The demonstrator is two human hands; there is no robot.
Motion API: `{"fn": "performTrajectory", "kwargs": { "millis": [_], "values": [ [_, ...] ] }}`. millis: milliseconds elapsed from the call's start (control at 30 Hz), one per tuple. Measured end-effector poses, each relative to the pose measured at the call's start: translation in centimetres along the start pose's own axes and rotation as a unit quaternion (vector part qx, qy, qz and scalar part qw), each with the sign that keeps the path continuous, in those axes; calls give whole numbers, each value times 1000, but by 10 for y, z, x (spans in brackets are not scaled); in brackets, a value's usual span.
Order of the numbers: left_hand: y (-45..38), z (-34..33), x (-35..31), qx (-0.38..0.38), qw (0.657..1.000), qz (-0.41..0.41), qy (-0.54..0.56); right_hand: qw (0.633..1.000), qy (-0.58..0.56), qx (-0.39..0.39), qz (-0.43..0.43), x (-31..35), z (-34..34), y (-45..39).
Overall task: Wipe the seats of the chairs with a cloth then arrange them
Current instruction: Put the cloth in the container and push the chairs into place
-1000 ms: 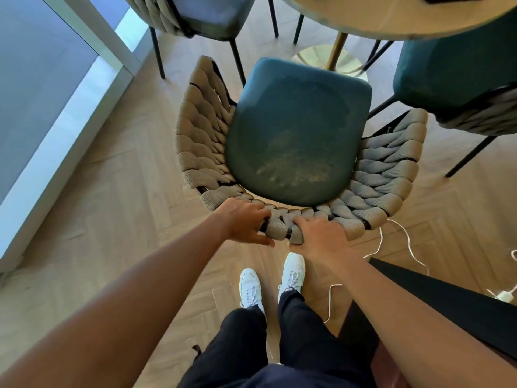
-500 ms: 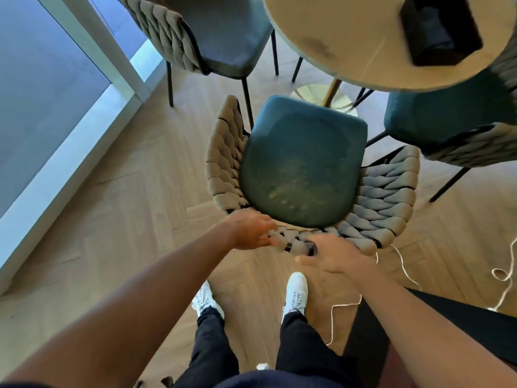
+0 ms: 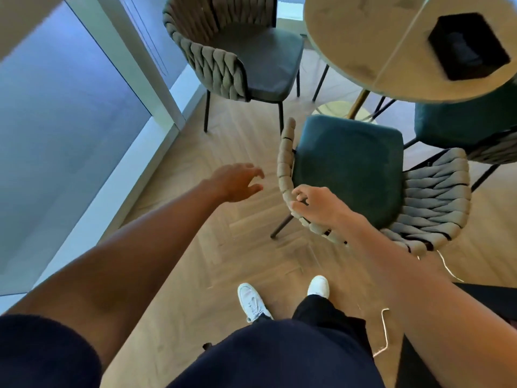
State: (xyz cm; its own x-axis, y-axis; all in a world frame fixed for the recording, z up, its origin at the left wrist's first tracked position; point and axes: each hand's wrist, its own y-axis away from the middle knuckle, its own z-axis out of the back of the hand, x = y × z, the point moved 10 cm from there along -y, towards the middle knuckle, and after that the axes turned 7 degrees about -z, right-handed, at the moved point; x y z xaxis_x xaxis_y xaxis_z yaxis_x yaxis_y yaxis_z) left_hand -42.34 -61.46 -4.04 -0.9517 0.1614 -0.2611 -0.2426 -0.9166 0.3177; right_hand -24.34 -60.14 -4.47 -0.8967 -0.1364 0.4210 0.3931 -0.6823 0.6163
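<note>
The teal-seated chair [image 3: 347, 169] with a woven beige backrest [image 3: 436, 197] stands at the round table [image 3: 361, 54], its seat edge under the tabletop. My right hand [image 3: 319, 204] lies over the backrest's left rim with fingers loosely bent; no firm grip shows. Left of the chair, my left hand [image 3: 236, 182] hovers over the wooden floor, fingers spread, holding nothing. A grey-seated chair [image 3: 268, 60] with the same woven back stands farther off to the left. A third teal chair [image 3: 458, 124] is at the right. No cloth is in view.
A black box [image 3: 470, 46] sits on the table. A glass wall with a white frame [image 3: 156, 88] runs along the left. A white cable [image 3: 385, 331] trails on the floor by my feet, beside a dark object [image 3: 475, 312] at lower right.
Both hands gripped the backrest a second ago. The left hand has let go and swung out left; the right hand has loosened. The chair now sits closer to the table, and my view has shifted left.
</note>
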Motion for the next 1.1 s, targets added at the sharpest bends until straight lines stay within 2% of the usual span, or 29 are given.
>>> {"fn": "performTrajectory", "kwargs": {
  "millis": [300,500,733,833,1100],
  "values": [
    [45,38,131,-58,995,76,40,999,17,-19,42,107,3,-65],
    [37,51,218,-58,992,94,66,998,9,-32,58,168,16,-128],
    [-36,84,334,-75,989,103,79,996,16,-39,73,235,46,-253],
    [-79,95,382,-57,990,94,88,997,20,-30,70,260,65,-314],
    [-165,163,485,-63,990,97,77,995,28,-39,85,335,115,-430]
  ]
}}
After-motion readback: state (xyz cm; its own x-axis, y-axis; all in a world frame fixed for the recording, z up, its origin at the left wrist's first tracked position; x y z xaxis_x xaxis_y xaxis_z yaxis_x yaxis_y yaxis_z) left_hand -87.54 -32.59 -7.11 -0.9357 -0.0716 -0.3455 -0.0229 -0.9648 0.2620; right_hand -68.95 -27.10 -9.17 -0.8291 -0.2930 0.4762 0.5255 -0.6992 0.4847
